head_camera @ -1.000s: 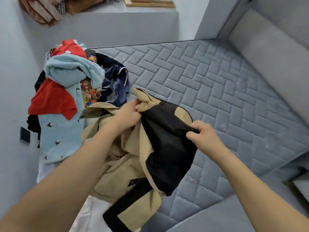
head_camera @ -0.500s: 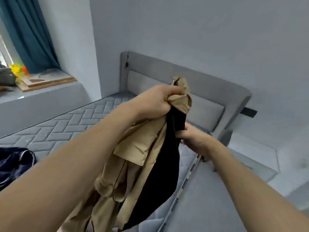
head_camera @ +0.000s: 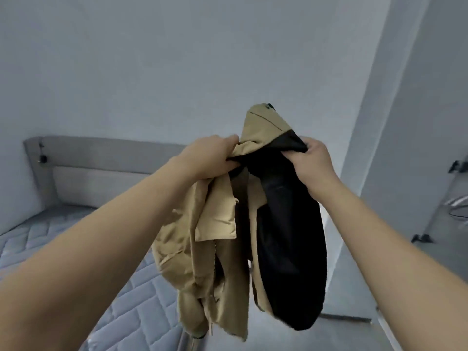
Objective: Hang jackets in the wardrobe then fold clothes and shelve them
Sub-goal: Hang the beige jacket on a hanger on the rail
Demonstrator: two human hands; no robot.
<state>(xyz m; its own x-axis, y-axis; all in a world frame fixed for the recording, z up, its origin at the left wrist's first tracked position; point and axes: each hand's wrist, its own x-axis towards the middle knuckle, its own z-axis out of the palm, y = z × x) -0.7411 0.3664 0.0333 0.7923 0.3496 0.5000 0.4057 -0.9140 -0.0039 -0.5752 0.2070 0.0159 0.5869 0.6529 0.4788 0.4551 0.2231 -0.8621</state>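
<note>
While both arms reach up and forward, the jacket point(head_camera: 222, 224) hangs in the air between the two hands, well clear of the bed point(head_camera: 126, 300) below it. The left hand point(head_camera: 212, 158) has its fingers point(head_camera: 229, 141) curled tight round a bunched fold of tan cloth near the collar. The right hand point(head_camera: 314, 165) grips the black lining at the top on the other side, its fingers tucked into the dark cloth. The two hands are near each other, with the peak of the collar standing up between them.

From that top edge the jacket drops in two parts: tan outer cloth with a zip on the left, and the black lining bulging on the right. Its lowest tan hem hangs over the near corner of the mattress without touching it, as far as can be told.

The quilted mattress runs off to the lower left, and its padded headboard point(head_camera: 101, 168) stands against the back wall point(head_camera: 177, 59). That wall is plain and wide above and behind the jacket. To the right a wall corner point(head_camera: 367, 148) comes forward just beside the right forearm, and a strip of floor point(head_camera: 342, 335) shows under the black lining. At the far right edge a pale panel point(head_camera: 450, 198) carries small dark fittings; what it is cannot be told.
</note>
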